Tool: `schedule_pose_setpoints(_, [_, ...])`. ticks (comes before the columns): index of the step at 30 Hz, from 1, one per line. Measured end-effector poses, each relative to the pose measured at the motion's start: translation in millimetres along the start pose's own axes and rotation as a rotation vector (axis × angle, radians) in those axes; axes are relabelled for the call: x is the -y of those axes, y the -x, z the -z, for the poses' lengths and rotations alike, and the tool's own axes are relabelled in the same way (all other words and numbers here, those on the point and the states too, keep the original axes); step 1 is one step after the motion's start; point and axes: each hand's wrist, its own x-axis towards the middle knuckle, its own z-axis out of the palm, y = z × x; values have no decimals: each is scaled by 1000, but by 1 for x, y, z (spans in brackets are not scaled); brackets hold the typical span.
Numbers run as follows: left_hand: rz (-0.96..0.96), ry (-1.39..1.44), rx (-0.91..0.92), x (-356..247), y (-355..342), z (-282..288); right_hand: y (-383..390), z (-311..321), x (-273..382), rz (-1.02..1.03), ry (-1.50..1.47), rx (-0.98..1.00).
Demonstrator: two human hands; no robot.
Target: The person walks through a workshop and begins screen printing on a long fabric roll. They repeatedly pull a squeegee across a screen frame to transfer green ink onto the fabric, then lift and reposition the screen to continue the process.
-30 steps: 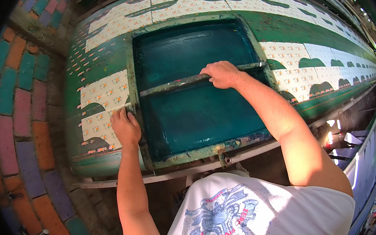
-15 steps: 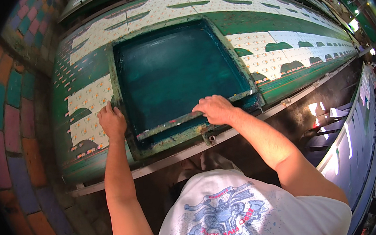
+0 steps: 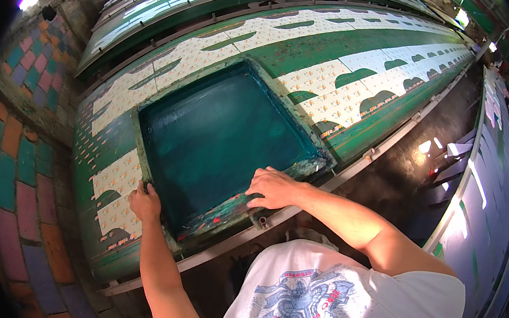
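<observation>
A large screen-printing frame (image 3: pixel 139 147) with dark teal mesh (image 3: pixel 216 141) lies on the long green table. My left hand (image 3: pixel 143 203) grips the left side of the frame, fingers bent over its edge. Along the near side of the frame runs a narrow, paint-spattered bar (image 3: pixel 220 212), which looks like a squeegee. My right hand (image 3: pixel 274 188) is over the middle of this bar, with fingers and thumb spread apart; whether the fingertips touch it is hard to see. Printed cream sheets with small orange flowers (image 3: pixel 118 172) lie flat left of the frame.
The green table (image 3: pixel 351 140) stretches away to the right, with rows of patterned sheets (image 3: pixel 319 70) and a pale rail (image 3: pixel 353 168) along its near edge. A small metal clamp (image 3: pixel 263 221) sits at the frame's front. A multicoloured brick wall (image 3: pixel 28 199) stands left; another covered table (image 3: pixel 485 198) is right.
My view has shifted, and the frame sits lower and further left in it. The bar now lies close against the near frame edge. My right hand has loosened from the bar, its fingers spreading.
</observation>
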Motion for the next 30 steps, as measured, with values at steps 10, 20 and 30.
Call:
schedule_pose_setpoints(10, [137,-216,-47,-19,6,-7,54,73,-207,-545,-63,-568])
schedule_pose_setpoints(20, [221,-290,40,-27,5,-6,6,80,-250,-766,-193,-291])
schedule_pose_setpoints(30, [380,131,173,-9,-4,0,-15,72,-246,-905,-91,-357])
